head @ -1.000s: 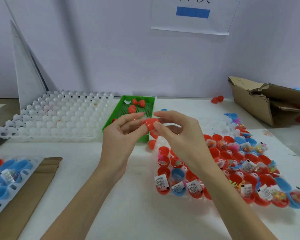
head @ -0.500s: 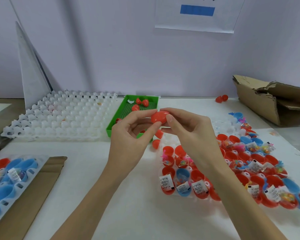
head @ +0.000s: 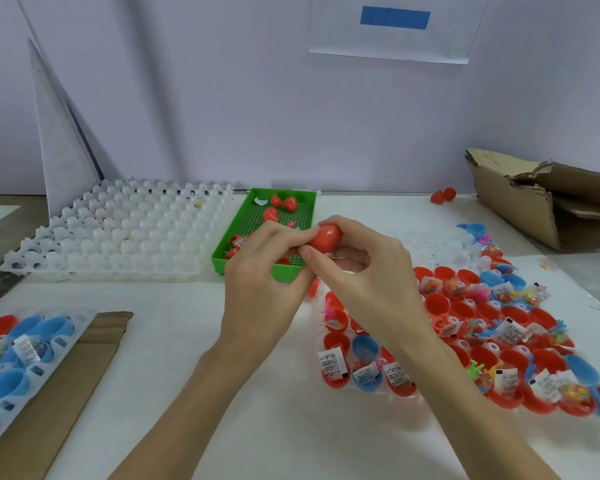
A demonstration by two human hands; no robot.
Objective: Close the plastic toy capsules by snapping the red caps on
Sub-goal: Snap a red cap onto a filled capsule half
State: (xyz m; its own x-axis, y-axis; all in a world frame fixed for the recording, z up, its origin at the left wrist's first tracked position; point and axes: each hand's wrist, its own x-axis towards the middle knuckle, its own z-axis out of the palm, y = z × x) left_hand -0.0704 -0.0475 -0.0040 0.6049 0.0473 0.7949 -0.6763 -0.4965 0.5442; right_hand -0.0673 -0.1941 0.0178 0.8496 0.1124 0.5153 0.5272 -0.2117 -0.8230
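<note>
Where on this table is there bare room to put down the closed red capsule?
Bare tabletop lies between the white cell tray, the cardboard sheet and the left hand. It is crowded at right, where open capsule halves sit packed together. The green tray holds loose pieces but has gaps.

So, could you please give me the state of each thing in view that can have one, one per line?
Red capsule: closed, gripped by both hands above the table.
Left hand: fingers curled on the capsule.
Right hand: fingers curled on the capsule.
Filled capsule halves: open, uncapped, holding toys.
Green tray: holds a few red pieces.
White holder tray: almost empty.
Cardboard box: open, torn.
</note>
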